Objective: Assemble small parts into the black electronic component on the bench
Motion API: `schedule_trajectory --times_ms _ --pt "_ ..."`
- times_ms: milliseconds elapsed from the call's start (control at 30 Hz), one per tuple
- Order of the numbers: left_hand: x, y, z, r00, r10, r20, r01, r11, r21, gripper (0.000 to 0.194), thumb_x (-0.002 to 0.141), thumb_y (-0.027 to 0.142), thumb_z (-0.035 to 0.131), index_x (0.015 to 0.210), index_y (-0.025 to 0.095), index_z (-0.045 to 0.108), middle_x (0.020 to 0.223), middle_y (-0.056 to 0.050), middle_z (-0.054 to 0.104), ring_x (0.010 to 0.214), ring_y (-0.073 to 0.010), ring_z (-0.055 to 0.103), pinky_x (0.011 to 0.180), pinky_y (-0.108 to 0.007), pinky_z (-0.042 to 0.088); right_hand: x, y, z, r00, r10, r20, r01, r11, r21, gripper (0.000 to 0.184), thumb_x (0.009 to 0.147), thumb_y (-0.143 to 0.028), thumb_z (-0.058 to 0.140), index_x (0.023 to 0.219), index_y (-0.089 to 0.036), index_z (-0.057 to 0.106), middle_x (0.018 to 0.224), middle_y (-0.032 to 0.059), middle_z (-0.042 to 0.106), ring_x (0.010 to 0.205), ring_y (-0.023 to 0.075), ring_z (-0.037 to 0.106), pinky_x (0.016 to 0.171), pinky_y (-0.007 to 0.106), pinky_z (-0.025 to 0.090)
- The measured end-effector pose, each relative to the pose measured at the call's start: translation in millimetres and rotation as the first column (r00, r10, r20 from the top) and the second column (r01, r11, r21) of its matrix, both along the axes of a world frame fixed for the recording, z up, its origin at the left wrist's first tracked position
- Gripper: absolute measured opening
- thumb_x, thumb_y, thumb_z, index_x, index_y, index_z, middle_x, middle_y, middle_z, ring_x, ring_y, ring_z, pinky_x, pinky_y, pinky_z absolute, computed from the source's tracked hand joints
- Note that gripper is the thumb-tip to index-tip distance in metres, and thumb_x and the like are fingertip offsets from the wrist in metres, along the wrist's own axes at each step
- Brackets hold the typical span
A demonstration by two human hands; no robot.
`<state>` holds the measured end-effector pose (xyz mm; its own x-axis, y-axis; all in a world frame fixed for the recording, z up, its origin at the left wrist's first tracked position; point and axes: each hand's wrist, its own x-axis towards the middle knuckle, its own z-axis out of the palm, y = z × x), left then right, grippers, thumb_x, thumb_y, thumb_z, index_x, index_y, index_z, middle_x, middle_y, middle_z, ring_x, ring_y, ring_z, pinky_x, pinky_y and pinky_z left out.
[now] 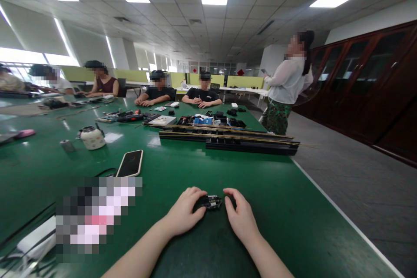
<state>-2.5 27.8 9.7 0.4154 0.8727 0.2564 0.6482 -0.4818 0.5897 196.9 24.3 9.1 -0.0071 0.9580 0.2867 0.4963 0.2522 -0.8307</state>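
Observation:
A small black device with what looks like bare electronics on top lies on the green table in front of me. My left hand has its fingers and thumb around the left end of this device, partly covering it. Just off the device's right end is my right hand, its thumb and fingers curved and apart with nothing between them.
Long black rails with thin brass-coloured rods lie across the table ahead. A phone, a patterned jar and a white power strip with cables are on the left. Several people sit beyond; one person stands at right.

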Motion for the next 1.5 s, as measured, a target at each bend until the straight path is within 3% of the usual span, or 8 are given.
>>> schedule_trajectory --times_ms 433,667,800,1167,1500 --pt "-1.6 0.6 -0.7 1.0 -0.016 0.002 0.016 1.0 -0.004 0.036 0.075 0.016 0.051 0.11 0.022 0.055 0.106 -0.005 0.057 0.1 -0.0204 0.05 0.091 -0.034 0.04 1.9 4.1 -4.8 0.996 -0.059 -0.066 0.057 0.998 -0.026 0.025 0.081 -0.034 0.044 0.091 -0.02 0.063 0.097 0.0073 0.067 0.095 0.0227 0.061 0.087 0.038 0.047" --pt "-2.3 0.7 -0.5 0.999 -0.038 -0.005 0.038 0.999 -0.015 0.04 0.074 0.015 0.049 0.112 0.023 0.054 0.108 -0.005 0.056 0.102 -0.0212 0.048 0.092 -0.035 0.038 -1.4 -3.2 6.5 0.99 0.13 0.054 -0.133 0.99 0.051 0.022 0.079 -0.033 0.052 0.093 -0.022 0.067 0.1 0.0073 0.067 0.1 0.0224 0.058 0.092 0.038 0.043" --pt "-2.4 0.1 -0.3 0.999 -0.04 0.002 0.04 0.999 -0.01 0.041 0.074 0.015 0.05 0.114 0.023 0.051 0.109 -0.005 0.056 0.102 -0.0215 0.049 0.092 -0.036 0.038 -2.9 -7.1 8.4 0.966 0.199 0.164 -0.202 0.979 0.001 0.025 0.072 -0.033 0.063 0.096 -0.027 0.068 0.107 0.0061 0.064 0.106 0.0245 0.053 0.095 0.043 0.038" --pt "-0.8 -1.7 4.4 0.999 -0.046 0.008 0.046 0.999 0.009 0.034 0.076 0.02 0.055 0.109 0.023 0.054 0.103 -0.004 0.059 0.098 -0.0214 0.051 0.088 -0.034 0.04 -3.1 -7.0 9.2 0.944 0.236 0.231 -0.236 0.971 -0.025 0.017 0.07 -0.027 0.065 0.086 -0.028 0.068 0.1 0.0033 0.066 0.105 0.0238 0.053 0.094 0.042 0.036" --pt "0.0 -2.3 3.9 0.999 -0.042 -0.011 0.042 0.999 0.021 0.037 0.073 0.02 0.06 0.109 0.023 0.054 0.102 -0.003 0.06 0.097 -0.0216 0.052 0.088 -0.034 0.04 -2.3 -8.8 10.1 0.945 0.263 0.193 -0.265 0.964 -0.013 0.014 0.072 -0.024 0.063 0.086 -0.027 0.066 0.101 0.003 0.066 0.105 0.0238 0.053 0.094 0.041 0.036"
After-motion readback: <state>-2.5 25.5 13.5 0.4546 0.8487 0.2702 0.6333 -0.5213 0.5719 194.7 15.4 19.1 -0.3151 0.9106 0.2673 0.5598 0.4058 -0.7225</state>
